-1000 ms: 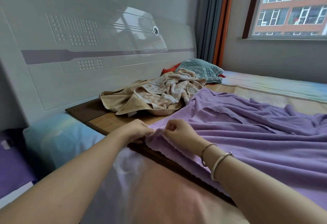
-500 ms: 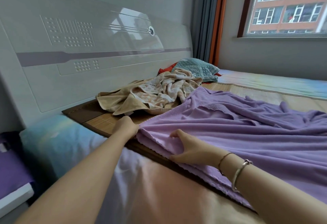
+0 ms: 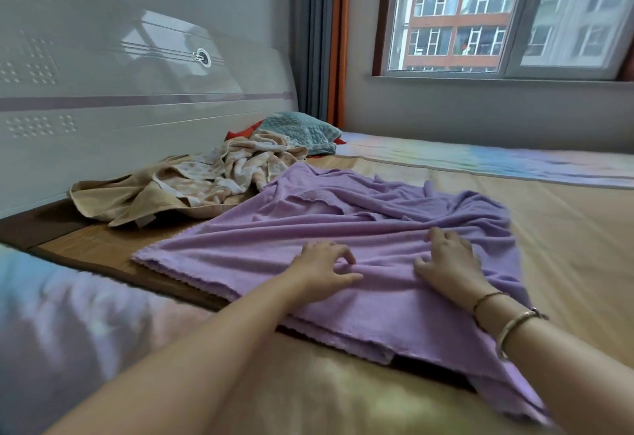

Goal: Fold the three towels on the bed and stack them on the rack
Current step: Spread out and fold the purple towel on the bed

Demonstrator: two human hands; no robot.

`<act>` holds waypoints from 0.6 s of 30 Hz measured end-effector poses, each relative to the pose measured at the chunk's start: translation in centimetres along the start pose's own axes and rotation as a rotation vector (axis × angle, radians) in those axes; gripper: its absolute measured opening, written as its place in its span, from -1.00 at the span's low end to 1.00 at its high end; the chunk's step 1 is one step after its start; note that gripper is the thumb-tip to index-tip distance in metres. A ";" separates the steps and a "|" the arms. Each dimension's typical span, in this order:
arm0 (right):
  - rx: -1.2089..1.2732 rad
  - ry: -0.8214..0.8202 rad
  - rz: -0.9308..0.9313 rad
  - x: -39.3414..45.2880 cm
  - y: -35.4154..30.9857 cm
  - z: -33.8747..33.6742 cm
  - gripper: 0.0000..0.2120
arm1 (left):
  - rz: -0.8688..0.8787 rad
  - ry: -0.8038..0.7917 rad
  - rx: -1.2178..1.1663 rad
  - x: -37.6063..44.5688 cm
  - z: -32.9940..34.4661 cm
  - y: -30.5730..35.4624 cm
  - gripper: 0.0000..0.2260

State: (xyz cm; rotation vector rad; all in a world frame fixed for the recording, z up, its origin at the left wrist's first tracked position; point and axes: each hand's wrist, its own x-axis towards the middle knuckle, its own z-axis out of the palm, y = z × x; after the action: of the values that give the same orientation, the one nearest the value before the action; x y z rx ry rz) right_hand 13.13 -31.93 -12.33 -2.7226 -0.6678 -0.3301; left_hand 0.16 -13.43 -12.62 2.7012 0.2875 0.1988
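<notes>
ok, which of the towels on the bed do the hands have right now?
The purple towel, spread out nearest the camera; both the left hand and the right hand rest on it. The beige patterned towel lies crumpled and untouched by the headboard.

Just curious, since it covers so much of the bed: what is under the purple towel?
The purple towel lies on a woven bamboo mat, with both hands on top. What else it covers cannot be seen.

Open mat (image 3: 566, 249) lies bare to the right of the purple towel (image 3: 343, 222), giving clear passage there. To its left the crumpled beige towel (image 3: 192, 187) blocks the way (its edge touches the purple one), with the teal towel (image 3: 302, 131) beyond it. The headboard (image 3: 137, 91) walls off the left side.
</notes>
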 end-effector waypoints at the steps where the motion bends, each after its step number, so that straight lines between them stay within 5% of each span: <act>1: -0.003 -0.014 0.076 0.0 2.0 -0.7 -0.57 | 0.022 -0.029 0.016 0.6 0.9 1.6 -0.62; 8: 0.153 -0.066 0.464 -0.3 12.5 -3.7 -0.42 | 0.030 0.004 -0.018 5.0 5.4 9.2 -0.66; 11: 0.507 -0.104 0.401 0.2 13.5 -4.0 -0.76 | 0.015 0.005 -0.016 6.1 6.1 10.6 -0.64; 15: 0.557 -0.266 0.260 1.5 11.4 -2.9 -0.93 | -0.011 -0.026 -0.005 6.3 6.8 10.6 -0.44; 18: 0.660 -0.217 0.257 2.4 11.5 -2.1 -0.87 | -0.012 -0.049 -0.023 6.5 7.2 11.0 -0.47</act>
State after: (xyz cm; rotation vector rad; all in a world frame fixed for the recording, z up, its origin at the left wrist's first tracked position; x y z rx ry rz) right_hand 20.37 -41.36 -12.50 -2.1763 -0.3767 0.2197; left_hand 9.68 -24.50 -13.95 2.6769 0.2847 0.1316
